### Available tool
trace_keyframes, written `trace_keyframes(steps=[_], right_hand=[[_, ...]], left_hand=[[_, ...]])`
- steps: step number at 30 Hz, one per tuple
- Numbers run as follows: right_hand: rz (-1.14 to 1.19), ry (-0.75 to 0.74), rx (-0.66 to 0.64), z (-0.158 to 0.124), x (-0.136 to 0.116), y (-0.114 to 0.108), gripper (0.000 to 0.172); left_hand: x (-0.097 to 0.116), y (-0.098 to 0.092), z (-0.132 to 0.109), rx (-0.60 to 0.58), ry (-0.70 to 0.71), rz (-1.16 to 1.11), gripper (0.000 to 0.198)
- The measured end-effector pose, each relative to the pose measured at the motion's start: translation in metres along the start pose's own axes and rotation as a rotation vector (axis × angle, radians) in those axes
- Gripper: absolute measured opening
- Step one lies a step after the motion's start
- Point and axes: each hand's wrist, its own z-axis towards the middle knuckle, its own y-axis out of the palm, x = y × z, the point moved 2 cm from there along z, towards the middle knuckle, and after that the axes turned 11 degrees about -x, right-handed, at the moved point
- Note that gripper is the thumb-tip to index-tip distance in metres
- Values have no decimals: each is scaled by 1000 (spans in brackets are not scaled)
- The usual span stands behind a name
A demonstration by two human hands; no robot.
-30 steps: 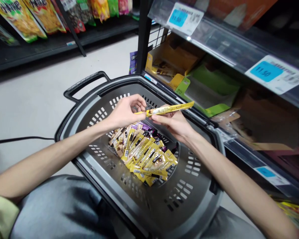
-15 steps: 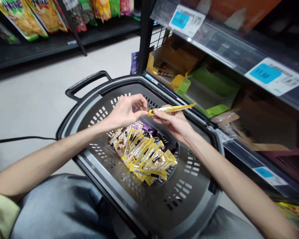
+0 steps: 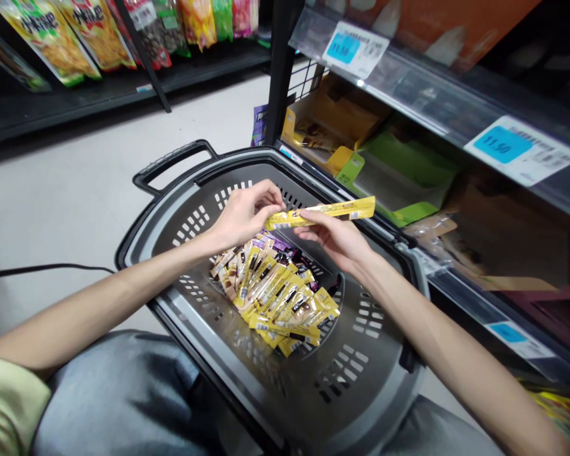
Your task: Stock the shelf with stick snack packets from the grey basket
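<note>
Head; packet [image 3: 337, 208] in both grips [image 3: 247, 212] [image 3: 337, 239]

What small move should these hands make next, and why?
Probably lower the packet onto the pile: the left hand and right hand hold it over the basket, and the pile there includes similar yellow packets.

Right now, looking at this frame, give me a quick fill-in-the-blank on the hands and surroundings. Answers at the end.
1. The packet held by the left hand and right hand is mostly the color ____.
2. The basket has a handle colored ____.
3. Both price tags on the upper shelf read ____.

Missing words: yellow; black; 11.50
</note>
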Motion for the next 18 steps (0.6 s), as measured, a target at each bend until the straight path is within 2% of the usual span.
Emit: trace_keyframes(steps=[4, 7, 12, 18], right_hand=[[-17, -51, -19, -1, -3, 0, 22], [-61, -92, -48, -2, -5, 0, 23], [-99, -138, -111, -4, -8, 1, 24], [-121, -106, -77, -4, -6, 2, 26]], left_hand=[[-1, -1, 0, 22, -17, 0, 16], [1, -4, -1, 16, -57, 82, 30], [6, -4, -2, -87, -98, 216, 43], [3, 0, -3, -211, -50, 254, 47]])
